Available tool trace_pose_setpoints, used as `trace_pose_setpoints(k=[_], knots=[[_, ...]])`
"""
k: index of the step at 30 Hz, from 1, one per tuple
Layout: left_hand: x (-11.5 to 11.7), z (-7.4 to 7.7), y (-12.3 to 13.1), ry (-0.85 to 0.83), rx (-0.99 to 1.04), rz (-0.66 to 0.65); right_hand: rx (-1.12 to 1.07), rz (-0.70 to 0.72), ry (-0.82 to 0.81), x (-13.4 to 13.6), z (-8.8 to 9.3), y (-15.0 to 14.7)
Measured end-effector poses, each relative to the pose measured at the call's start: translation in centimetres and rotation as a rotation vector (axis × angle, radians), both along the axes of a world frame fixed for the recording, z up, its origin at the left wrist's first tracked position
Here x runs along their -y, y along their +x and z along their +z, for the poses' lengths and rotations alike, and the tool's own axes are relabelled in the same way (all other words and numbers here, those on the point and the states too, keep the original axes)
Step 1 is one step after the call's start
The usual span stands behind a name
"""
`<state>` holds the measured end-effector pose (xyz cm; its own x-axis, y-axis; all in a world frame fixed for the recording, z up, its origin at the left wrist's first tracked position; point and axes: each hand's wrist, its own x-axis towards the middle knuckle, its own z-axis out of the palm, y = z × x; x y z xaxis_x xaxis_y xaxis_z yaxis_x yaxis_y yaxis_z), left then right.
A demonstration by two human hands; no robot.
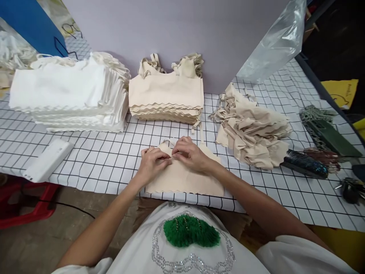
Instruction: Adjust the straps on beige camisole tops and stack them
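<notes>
A beige bra top [188,180] with a scalloped hem lies flat at the table's front edge, one strap stretching away from me. My left hand [154,163] pinches its upper edge near the middle, thumb and forefinger together. Right beside it, my right hand [189,154] is closed on the same edge, its fingertips almost touching the left ones. Whatever small part sits between the fingertips is hidden. Behind the hands stands a neat stack of folded beige bra tops [167,93], straps bunched on top.
A tall stack of white tops [62,91] stands at left, with a white power strip [48,160] before it. Crumpled beige tops [253,129] lie at right, near a dark cylindrical case [306,164], a green phone [333,137] and keys [352,190]. A grey panel [182,34] rises behind.
</notes>
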<state>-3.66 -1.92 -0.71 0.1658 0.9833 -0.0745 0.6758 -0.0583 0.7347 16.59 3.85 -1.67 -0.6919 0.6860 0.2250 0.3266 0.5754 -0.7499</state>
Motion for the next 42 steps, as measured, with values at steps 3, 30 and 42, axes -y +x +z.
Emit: trace_pose_setpoints(k=[3, 30, 42], knots=[[0.1, -0.5, 0.0, 0.039, 0.043, 0.011, 0.119, 0.088, 0.045, -0.8, 0.3, 0.2], [0.3, -0.8, -0.3, 0.084, 0.045, -0.002, 0.336, 0.359, 0.140, -2.4, 2.9, -1.0], [0.2, -1.5, -0.4, 0.114, 0.054, -0.009, 0.234, 0.348, 0.126, -1.7, 1.9, -2.0]])
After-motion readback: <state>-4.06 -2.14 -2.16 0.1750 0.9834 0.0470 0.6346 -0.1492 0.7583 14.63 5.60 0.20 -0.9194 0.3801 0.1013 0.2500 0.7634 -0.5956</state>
